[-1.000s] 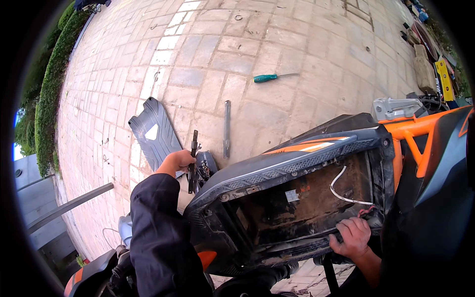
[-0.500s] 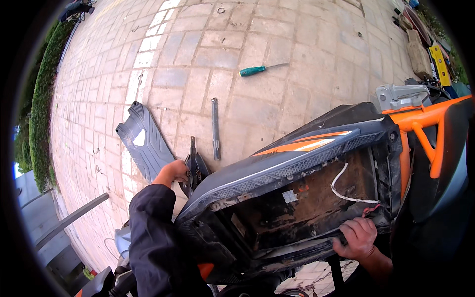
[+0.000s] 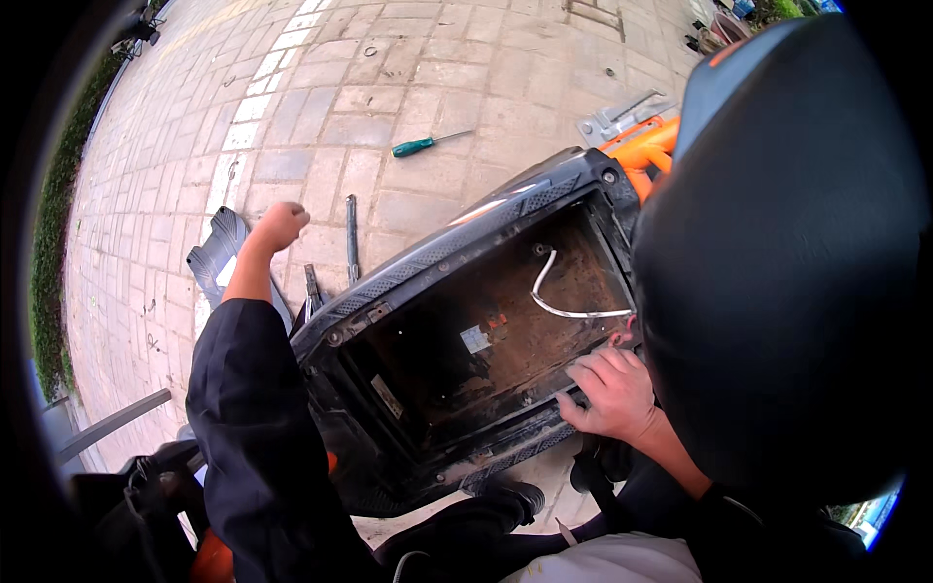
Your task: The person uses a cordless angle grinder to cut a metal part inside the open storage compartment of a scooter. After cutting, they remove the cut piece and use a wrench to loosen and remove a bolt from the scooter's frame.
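Observation:
My left hand (image 3: 282,225) is raised over the paving beside a dark grey ribbed plastic mat (image 3: 220,255), its fingers curled together. Whether something small sits in them I cannot make out. My right hand (image 3: 614,394) grips the near rim of an open, dirt-stained battery compartment (image 3: 457,389) in a black and orange scooter's footboard. A white cable (image 3: 556,309) curves inside it, ending near reddish wires (image 3: 622,335) by my right fingers. Just past the compartment's far left side, a black metal bracket (image 3: 312,287) is partly hidden.
A teal-handled screwdriver (image 3: 414,147) and a dark metal bar (image 3: 352,238) lie on the paving beyond the scooter. The large black seat (image 3: 787,262) blocks the right side. An orange frame tube (image 3: 646,155) shows behind it. A grey post (image 3: 112,428) juts in at left.
My left hand has come off the black bracket and lifted away from it. My right hand stays on the rim. The view has shifted, and the black seat now covers much of the right.

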The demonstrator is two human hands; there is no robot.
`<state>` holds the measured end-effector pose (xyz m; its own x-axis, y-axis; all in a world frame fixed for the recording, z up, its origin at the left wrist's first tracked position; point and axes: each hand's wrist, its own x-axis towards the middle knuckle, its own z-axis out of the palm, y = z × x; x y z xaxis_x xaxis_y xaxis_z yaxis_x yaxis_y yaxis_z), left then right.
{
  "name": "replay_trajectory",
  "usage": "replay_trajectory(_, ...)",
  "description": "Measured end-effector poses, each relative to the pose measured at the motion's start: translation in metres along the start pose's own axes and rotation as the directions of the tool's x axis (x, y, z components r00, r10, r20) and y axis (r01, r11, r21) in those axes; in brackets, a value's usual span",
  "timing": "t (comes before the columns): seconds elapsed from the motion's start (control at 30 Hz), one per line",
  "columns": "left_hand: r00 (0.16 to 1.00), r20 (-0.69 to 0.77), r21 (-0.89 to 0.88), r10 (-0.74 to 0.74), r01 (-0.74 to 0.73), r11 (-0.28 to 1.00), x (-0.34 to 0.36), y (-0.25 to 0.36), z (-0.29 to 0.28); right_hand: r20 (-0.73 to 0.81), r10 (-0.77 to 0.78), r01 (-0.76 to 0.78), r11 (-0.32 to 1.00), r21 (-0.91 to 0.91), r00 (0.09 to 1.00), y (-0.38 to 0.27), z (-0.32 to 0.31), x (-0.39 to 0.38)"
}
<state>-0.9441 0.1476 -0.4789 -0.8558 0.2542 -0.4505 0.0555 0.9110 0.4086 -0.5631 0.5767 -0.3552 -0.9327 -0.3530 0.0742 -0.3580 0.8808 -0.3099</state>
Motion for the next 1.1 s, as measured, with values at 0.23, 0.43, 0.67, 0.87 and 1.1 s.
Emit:
replay_trajectory(0.23,0.95,0.014,-0.331,0.312,-0.29,0.898,-0.105,0.266,-0.016,-0.326,-0.136,0.218,0.948,0.23,0.936,0.004,0.003,-0.019)
replay_trajectory(0.43,0.697,0.147,-0.261,0.702,-0.657,0.707,-0.18,0.368,0.098,0.075,-0.064,-0.01,0.692,0.722,0.995,0.032,-0.089,-0.073)
replay_trajectory(0.67,0.828,0.075,-0.446,0.555,-0.47,0.762,-0.205,0.382,0.163,0.482,0.233,-0.53,0.49,0.692,0.845,0.139,-0.091,-0.166)
replay_trajectory(0.87,0.917,0.088,-0.847,0.39,-0.137,0.514,-0.218,0.395,0.18,0.154,0.623,0.072,-0.322,0.944,0.767,0.191,0.01,-0.152)
replay_trajectory(1.1,0.855,-0.276,-0.625,0.439,-0.506,0.594,-0.206,0.388,0.199,0.009,0.386,0.12,-0.309,0.944,0.922,0.173,0.0,-0.125)
